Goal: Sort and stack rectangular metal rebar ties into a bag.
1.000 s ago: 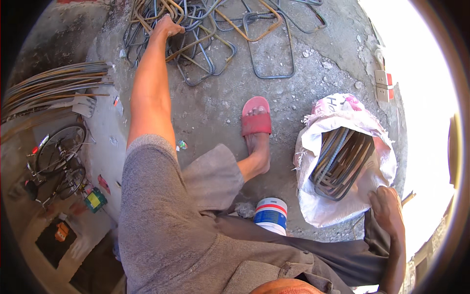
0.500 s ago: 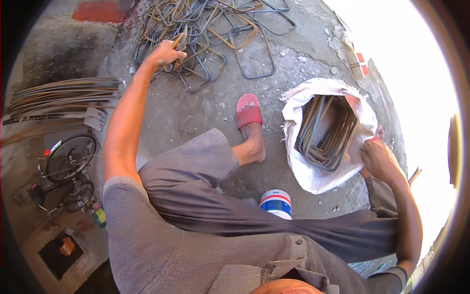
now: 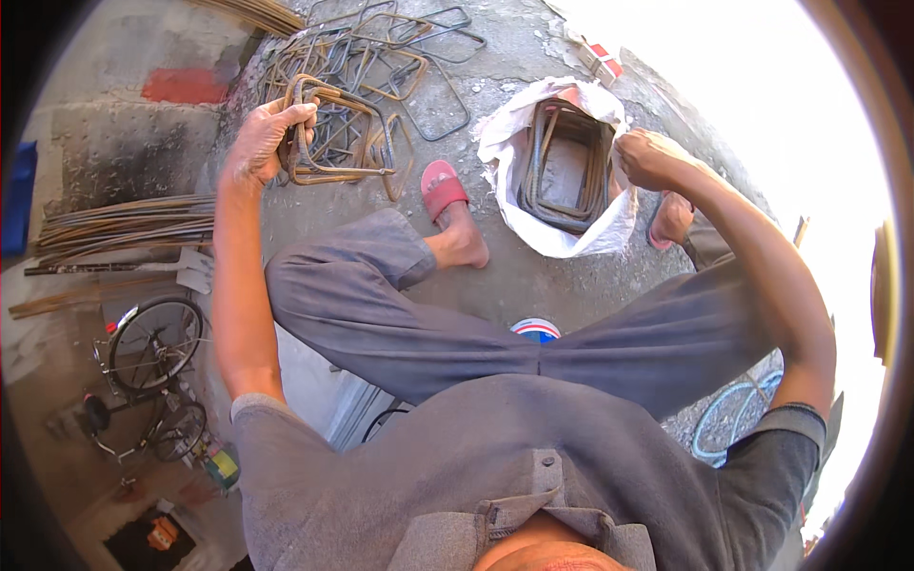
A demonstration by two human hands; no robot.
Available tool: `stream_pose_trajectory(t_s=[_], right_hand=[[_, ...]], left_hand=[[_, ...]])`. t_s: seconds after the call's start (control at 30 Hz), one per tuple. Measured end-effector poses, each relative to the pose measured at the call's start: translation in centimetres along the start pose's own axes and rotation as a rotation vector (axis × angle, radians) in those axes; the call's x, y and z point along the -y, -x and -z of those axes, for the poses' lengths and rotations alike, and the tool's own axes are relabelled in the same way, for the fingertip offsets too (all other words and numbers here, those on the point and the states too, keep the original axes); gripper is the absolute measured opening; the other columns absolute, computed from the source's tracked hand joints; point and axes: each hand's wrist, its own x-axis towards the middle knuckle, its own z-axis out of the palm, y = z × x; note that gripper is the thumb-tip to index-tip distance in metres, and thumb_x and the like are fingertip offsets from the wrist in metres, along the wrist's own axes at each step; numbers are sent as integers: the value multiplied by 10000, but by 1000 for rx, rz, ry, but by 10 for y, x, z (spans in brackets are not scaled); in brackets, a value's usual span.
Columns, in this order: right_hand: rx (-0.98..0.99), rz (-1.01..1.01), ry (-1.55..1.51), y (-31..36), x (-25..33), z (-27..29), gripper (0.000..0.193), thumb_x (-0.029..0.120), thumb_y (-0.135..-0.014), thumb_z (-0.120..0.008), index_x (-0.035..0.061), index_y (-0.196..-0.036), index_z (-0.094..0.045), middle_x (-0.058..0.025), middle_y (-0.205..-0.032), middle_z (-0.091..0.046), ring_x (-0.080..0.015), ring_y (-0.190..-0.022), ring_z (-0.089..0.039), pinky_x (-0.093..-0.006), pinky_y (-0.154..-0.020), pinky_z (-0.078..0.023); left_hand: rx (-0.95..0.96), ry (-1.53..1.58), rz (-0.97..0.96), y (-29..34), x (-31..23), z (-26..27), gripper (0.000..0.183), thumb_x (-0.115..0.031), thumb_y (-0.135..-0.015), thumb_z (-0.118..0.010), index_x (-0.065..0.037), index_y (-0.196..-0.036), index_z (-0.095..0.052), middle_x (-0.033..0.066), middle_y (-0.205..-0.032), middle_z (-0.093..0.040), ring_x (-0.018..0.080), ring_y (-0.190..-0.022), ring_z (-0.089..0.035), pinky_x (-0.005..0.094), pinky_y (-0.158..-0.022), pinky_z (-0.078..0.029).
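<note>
My left hand (image 3: pixel 269 141) is closed around one side of a small bundle of rusty steel rebar stirrups (image 3: pixel 333 175), bent rectangular loops held up off the ground at the front left. Behind and below them, a tangled pile of stirrups (image 3: pixel 428 90) lies on the concrete. My right hand (image 3: pixel 652 160) pinches the right rim of a white woven sack (image 3: pixel 509 211). The sack stands with its mouth spread wide. Inside it, more rebar stirrups (image 3: pixel 533 176) are stacked in line with one another.
Long steel rods (image 3: pixel 133 224) lie at the left, above a bicycle (image 3: pixel 157 347). A bucket (image 3: pixel 536 329) sits between my legs, partly hidden. Light blue hose (image 3: pixel 706 428) is coiled at the right. A red and white box (image 3: pixel 602 63) lies beyond the sack.
My left hand has lifted a bundle of stirrups from the pile and brought it nearer. My right hand still grips the sack's rim. The view has shifted, so the sack appears higher and further left.
</note>
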Motion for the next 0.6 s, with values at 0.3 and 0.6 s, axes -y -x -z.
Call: stream_pose_trajectory(t_s=[0.3,0.6], right_hand=[[-207,87,-84,9,-18,-5,285,181,-828,-576,-96,-778,-623,-283,-770,-622,-395,-773,-651,-464,-703,-498],[-102,-182,-217,10,-1,38,655,552,-848,-601,-100,-900,-633,-277,-867,-627,-350,-849,-635,-450,-753,-481]], left_hand=[[-105,-22,-83,20,-18,-29,187,-151,-801,-735,-44,-874,-599,-1,-663,-561,64,-494,-485,187,-447,-383],[-142,-66,-198,49,-51,-44,149,-154,-843,-698,-43,-866,-601,-31,-612,-492,30,-445,-384,186,-409,-280]])
